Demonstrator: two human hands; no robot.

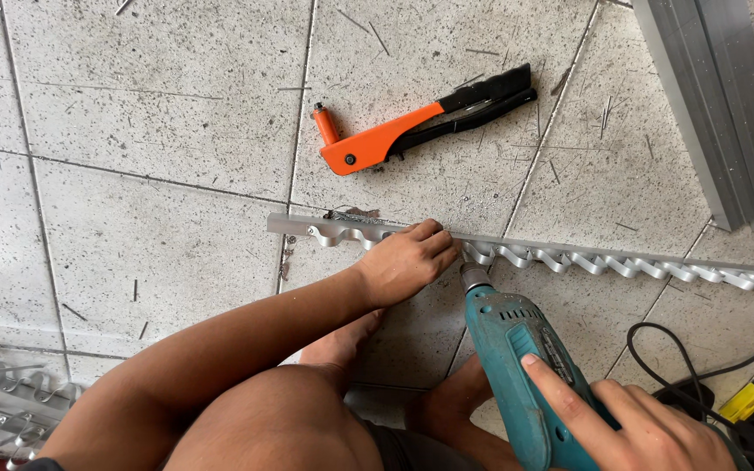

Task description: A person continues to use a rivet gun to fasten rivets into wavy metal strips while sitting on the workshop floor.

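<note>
Soft, even daylight fills my view; nothing is dim and nothing burns out. The pale speckled floor [159, 218] reads bright and flat. Shadows are faint and short: a thin dark edge under the orange riveter [394, 135], a soft one beneath my left hand [403, 262]. The aluminium rail [621, 260] carries mild sheen, no hard glare. My thigh at the bottom edge is slightly soft. Straight tile joints bow a little toward the frame edges.

Open tiles around riveter [412, 126]
</note>
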